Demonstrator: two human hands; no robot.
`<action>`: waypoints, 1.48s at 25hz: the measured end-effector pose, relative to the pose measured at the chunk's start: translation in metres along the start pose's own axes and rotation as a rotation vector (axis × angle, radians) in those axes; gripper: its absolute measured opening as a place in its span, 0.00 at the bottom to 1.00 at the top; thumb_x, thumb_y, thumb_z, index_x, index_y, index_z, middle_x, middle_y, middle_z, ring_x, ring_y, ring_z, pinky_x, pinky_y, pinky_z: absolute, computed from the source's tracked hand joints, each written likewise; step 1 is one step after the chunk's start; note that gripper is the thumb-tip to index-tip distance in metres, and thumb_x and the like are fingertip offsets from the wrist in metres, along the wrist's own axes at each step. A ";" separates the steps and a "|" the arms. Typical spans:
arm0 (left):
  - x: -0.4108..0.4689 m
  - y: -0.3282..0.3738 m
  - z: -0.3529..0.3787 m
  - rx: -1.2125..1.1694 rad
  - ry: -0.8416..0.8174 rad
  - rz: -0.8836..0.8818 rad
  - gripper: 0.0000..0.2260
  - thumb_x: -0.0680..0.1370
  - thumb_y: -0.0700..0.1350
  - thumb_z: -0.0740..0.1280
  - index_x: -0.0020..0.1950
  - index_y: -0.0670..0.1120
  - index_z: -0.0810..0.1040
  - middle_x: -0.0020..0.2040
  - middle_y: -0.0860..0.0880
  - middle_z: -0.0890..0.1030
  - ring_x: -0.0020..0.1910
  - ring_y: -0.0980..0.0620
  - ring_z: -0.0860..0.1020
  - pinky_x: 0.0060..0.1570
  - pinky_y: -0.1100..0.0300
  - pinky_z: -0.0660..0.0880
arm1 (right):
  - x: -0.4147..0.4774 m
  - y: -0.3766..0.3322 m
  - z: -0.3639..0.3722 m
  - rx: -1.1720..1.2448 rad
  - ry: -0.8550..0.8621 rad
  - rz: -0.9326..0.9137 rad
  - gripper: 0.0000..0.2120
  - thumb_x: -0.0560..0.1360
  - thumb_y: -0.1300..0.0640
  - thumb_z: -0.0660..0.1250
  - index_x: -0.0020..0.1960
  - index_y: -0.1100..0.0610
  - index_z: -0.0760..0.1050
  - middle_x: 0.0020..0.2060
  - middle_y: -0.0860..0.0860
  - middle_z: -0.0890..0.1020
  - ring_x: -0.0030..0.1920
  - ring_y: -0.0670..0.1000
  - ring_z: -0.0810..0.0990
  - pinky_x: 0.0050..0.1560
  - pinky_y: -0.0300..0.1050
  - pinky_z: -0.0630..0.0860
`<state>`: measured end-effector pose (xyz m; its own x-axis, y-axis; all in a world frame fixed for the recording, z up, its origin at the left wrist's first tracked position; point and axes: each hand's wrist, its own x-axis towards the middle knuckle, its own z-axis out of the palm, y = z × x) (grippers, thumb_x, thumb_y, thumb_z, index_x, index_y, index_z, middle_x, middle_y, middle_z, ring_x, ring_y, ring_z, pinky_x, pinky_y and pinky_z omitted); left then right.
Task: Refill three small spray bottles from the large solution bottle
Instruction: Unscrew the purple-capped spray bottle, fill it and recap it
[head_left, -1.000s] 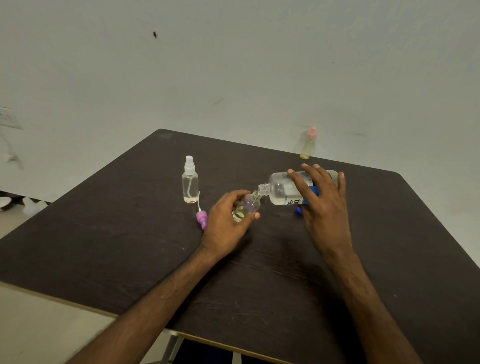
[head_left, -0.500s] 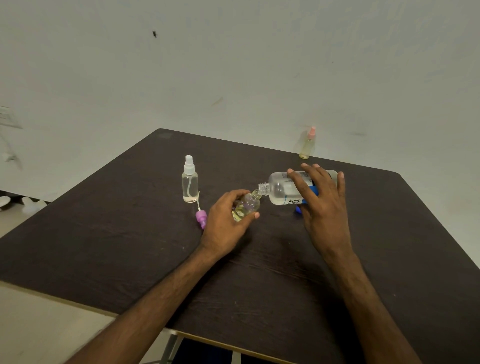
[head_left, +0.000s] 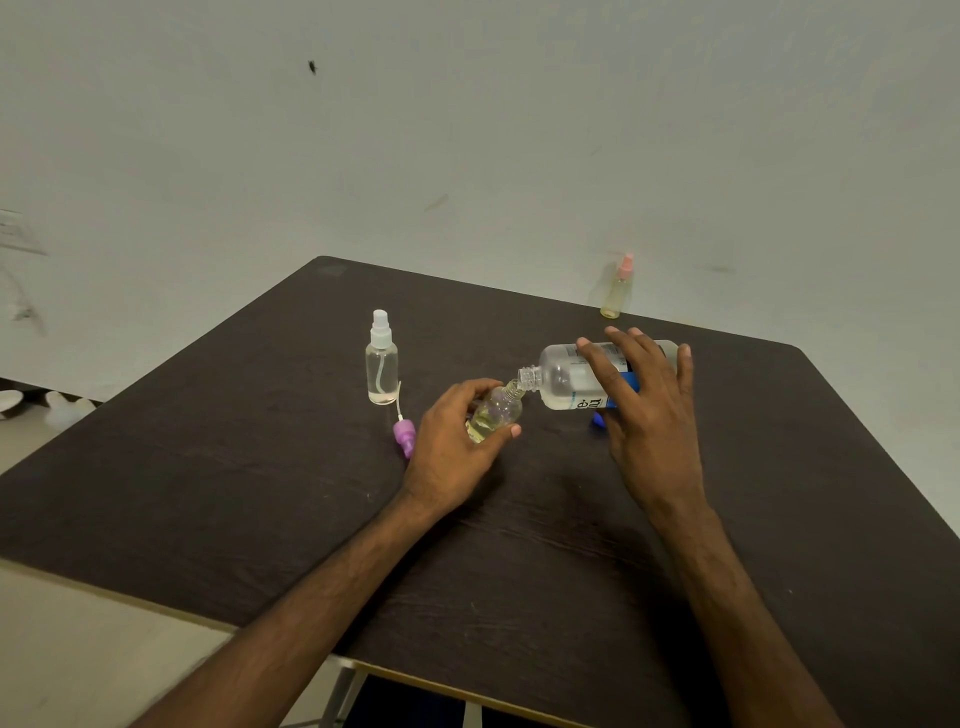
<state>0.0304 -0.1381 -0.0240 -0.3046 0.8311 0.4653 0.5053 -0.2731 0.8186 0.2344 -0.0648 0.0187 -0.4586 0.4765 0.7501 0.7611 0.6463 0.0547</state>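
- While your right hand (head_left: 649, 431) grips it, the large bottle (head_left: 566, 382) hangs tipped sideways over the dark table (head_left: 208, 493).
- Your left hand (head_left: 452, 447) holds a small open bottle (head_left: 496, 413) tilted, its neck at the large bottle's mouth.
- A white-topped spray bottle (head_left: 382, 364) stands to the left, and a pink-topped one (head_left: 617, 291) at the far edge.
- A purple spray head (head_left: 404, 436) lies beside your left hand.

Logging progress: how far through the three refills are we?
Likely done: white-capped bottle, capped, nearly full. In hand: left hand holds the open small bottle at the large bottle's mouth, tipped by the right hand. Left: refit the purple spray head; far pink-capped bottle looks untouched.
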 end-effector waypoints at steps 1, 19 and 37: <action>0.000 0.000 0.000 0.000 0.001 0.001 0.23 0.72 0.45 0.78 0.65 0.46 0.78 0.57 0.53 0.81 0.56 0.58 0.79 0.59 0.60 0.78 | 0.000 0.000 0.000 0.000 -0.001 0.001 0.41 0.67 0.69 0.75 0.75 0.51 0.64 0.72 0.59 0.69 0.75 0.59 0.61 0.78 0.57 0.41; 0.000 -0.001 -0.001 -0.005 -0.011 -0.004 0.22 0.73 0.45 0.77 0.66 0.47 0.78 0.58 0.54 0.81 0.57 0.59 0.79 0.60 0.60 0.78 | 0.000 0.000 0.001 -0.020 -0.001 -0.007 0.43 0.67 0.70 0.75 0.75 0.49 0.61 0.73 0.59 0.68 0.75 0.58 0.60 0.77 0.61 0.46; 0.001 -0.001 0.000 -0.003 -0.005 -0.001 0.22 0.72 0.46 0.78 0.65 0.47 0.78 0.58 0.54 0.81 0.56 0.59 0.79 0.58 0.61 0.78 | 0.001 -0.002 -0.002 -0.012 0.002 0.001 0.42 0.67 0.71 0.74 0.75 0.51 0.64 0.72 0.59 0.68 0.75 0.59 0.61 0.78 0.59 0.43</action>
<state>0.0297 -0.1375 -0.0245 -0.3009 0.8337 0.4631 0.5024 -0.2742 0.8200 0.2336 -0.0663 0.0208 -0.4568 0.4760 0.7515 0.7669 0.6388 0.0616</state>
